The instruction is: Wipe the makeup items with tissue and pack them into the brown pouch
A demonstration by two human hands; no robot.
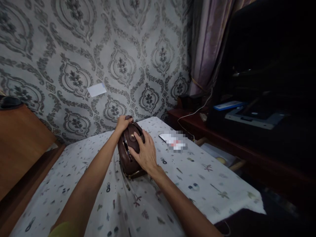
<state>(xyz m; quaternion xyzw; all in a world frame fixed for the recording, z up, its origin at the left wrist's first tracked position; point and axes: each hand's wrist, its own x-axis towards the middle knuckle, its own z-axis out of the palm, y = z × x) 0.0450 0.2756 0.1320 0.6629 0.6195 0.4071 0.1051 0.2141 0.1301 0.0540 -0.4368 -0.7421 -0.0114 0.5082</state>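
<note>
While the brown leather handbag (130,143) rests on the white printed sheet (111,200), both hands are at it, one for each part. The left hand (122,124) has its fingers closed around the handle (128,117) at the far end, probably to keep the bag from sliding. The right hand (147,153) lies over the near side with fingers spread, clenched on nothing, thumb beside a parted zip (125,146), perhaps to brace the soft leather. Apart from the bag, to its right, lies a phone (172,140), possibly put there to leave room. Counted: one handbag, at least two zips, one phone, one sheet, and one white paper (96,90) against the wallpaper (123,65)
</note>
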